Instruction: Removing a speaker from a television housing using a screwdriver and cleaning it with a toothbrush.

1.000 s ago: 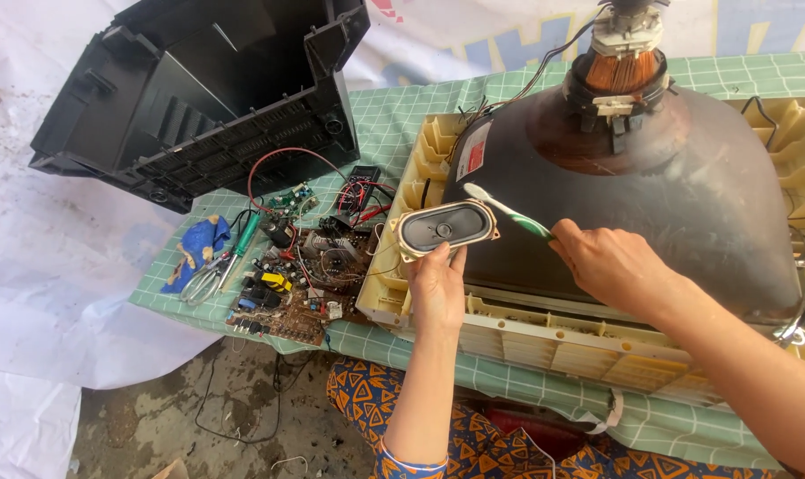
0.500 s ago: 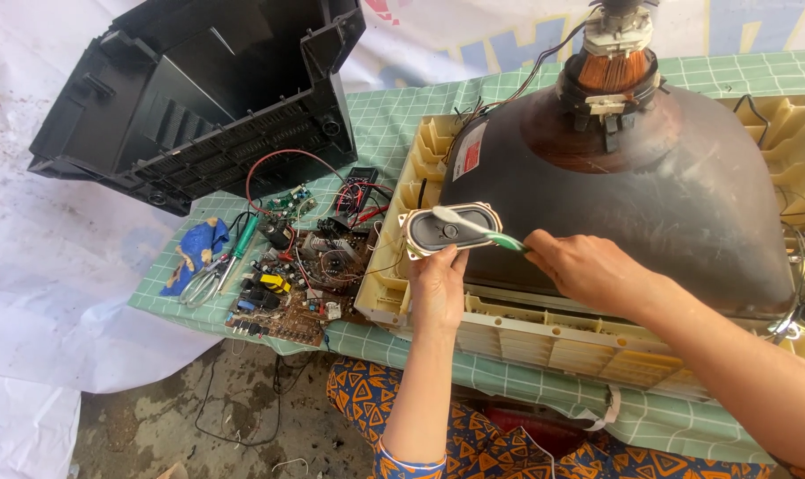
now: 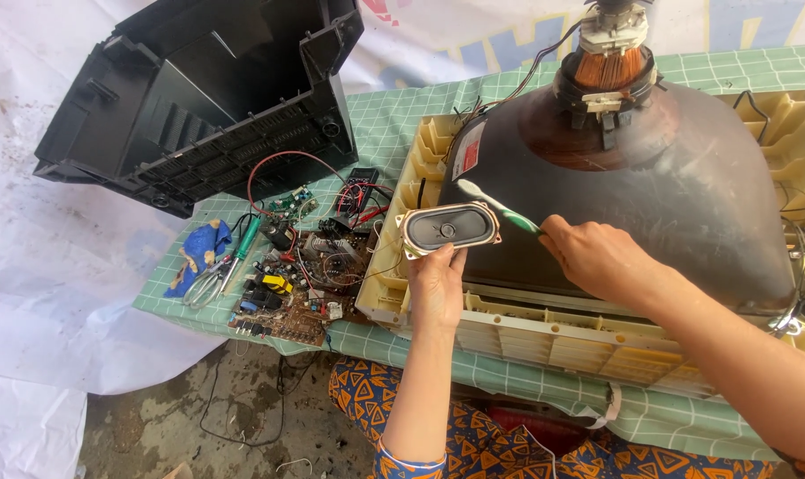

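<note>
My left hand (image 3: pixel 438 286) holds up an oval black speaker (image 3: pixel 447 229) with a pale metal rim, gripping it from below. My right hand (image 3: pixel 597 259) grips a toothbrush (image 3: pixel 500 209) with a green and white handle; its bristle end lies over the speaker's upper right edge. Behind both sits a large dark picture tube (image 3: pixel 668 186) with a copper-wound coil (image 3: pixel 608 69) at its neck, resting face down in a cream plastic front frame (image 3: pixel 544 333).
A circuit board (image 3: pixel 300 284) with red wires lies left of the frame on a green checked cloth (image 3: pixel 393 133). Scissors and a blue rag (image 3: pixel 203 262) are further left. A black plastic rear casing (image 3: pixel 207 98) stands open at the back left.
The toothbrush has shifted up and left across the speaker's top edge after dipping to its right end. My left hand keeps the speaker almost still.
</note>
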